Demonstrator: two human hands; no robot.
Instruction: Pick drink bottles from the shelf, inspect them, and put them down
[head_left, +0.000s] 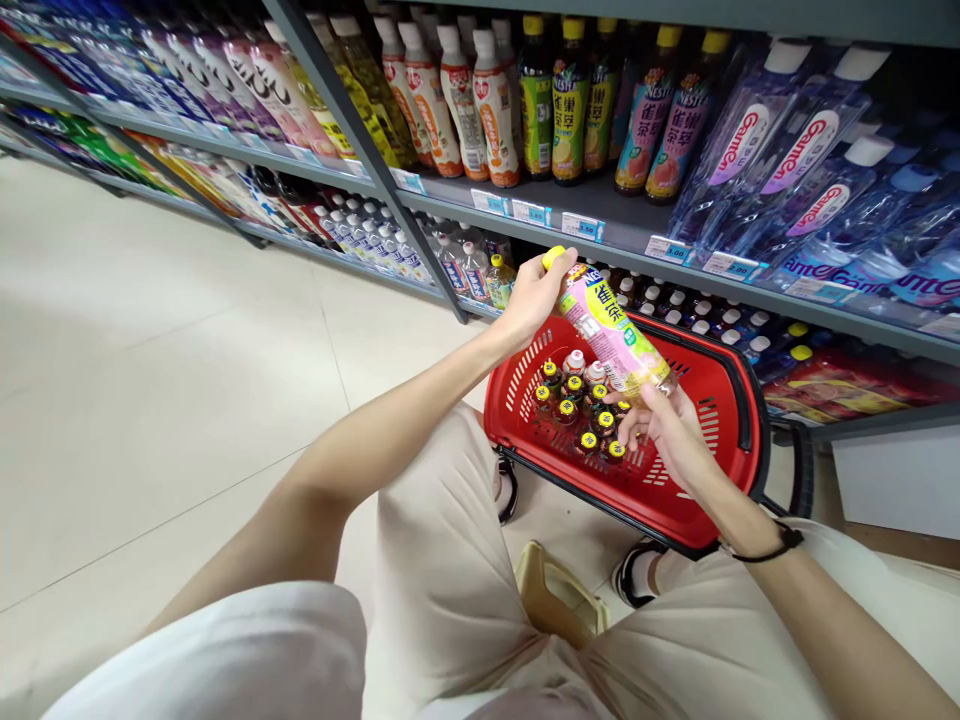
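A pink and yellow tea bottle [611,325] with a yellow cap lies tilted between my two hands, above a red shopping basket [517,350]. My left hand [538,290] is closed around its neck, just under the cap. At the base, my right hand [664,425] grips the bottle between thumb and fingers; some of those fingers are hidden behind it. Down in the basket stand several dark bottles with yellow caps [568,410] and a few with white caps [575,362].
A shelf [465,200] ahead holds orange-and-white bottles [491,110], yellow-capped tea bottles [568,100] and large clear water bottles [795,150]. Price tags line its edge. More bottles fill the lower shelf behind the basket. A small yellowish stool [536,590] is beneath me, between my legs.
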